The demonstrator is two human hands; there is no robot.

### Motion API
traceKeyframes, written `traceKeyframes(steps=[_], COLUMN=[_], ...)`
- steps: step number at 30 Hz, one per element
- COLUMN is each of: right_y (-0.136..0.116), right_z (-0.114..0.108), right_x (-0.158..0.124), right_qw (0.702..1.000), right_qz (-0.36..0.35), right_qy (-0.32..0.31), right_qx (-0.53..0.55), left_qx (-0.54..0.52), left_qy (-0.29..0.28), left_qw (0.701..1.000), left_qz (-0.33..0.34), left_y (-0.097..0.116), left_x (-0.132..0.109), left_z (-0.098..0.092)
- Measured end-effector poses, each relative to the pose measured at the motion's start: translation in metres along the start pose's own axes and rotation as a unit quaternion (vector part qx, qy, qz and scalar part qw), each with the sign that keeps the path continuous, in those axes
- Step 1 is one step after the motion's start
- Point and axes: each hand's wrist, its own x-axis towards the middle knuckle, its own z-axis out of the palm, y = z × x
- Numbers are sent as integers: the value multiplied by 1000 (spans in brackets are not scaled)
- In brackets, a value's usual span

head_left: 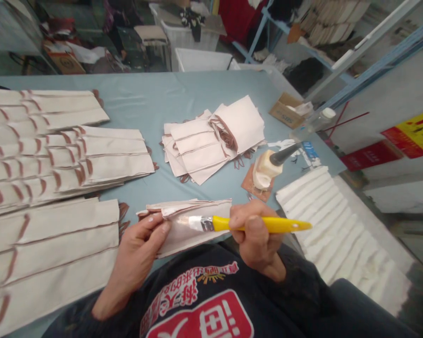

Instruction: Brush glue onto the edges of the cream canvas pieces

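Observation:
My right hand [255,234] is closed around a yellow-handled paintbrush [218,224]. The whitish bristles point left and meet the surface of a cream fabric piece [193,239] with dark-edged seams. At the left end of that piece, my left hand [141,241] pinches its folded edge between thumb and fingers. Beyond the brush, a cream-coloured glue pot [264,170] with a dark nozzle or handle stands on a brown square pad [250,184].
Stacks of cream fabric pieces [116,150] with brown edging cover the left side. Another loose pile [197,145] lies mid-table. White pleated material [331,225] is on the right, near a small cardboard box [287,110] and a clear bottle [319,119]. White bins [204,60] stand behind the table.

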Motion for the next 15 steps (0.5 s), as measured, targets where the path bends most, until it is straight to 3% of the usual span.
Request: traceKeyframes(steps=[3, 7, 12, 15], right_y=[-2, 9, 27, 23], right_z=[9, 22, 24, 12], right_x=[15, 23, 18, 17], right_qw=[992, 996, 998, 994], right_qz=[34, 34, -53, -95], right_qy=[67, 39, 13, 38], right_qx=[102, 74, -18, -37], left_qx=[-61, -100, -150, -195], left_qy=[-35, -68, -84, -96], left_qw=[996, 990, 978, 964], left_qz=[-48, -74, -120, -150], left_y=[-1, -1, 3, 3], left_x=[3, 2, 1, 2], left_z=[-2, 0, 4, 3])
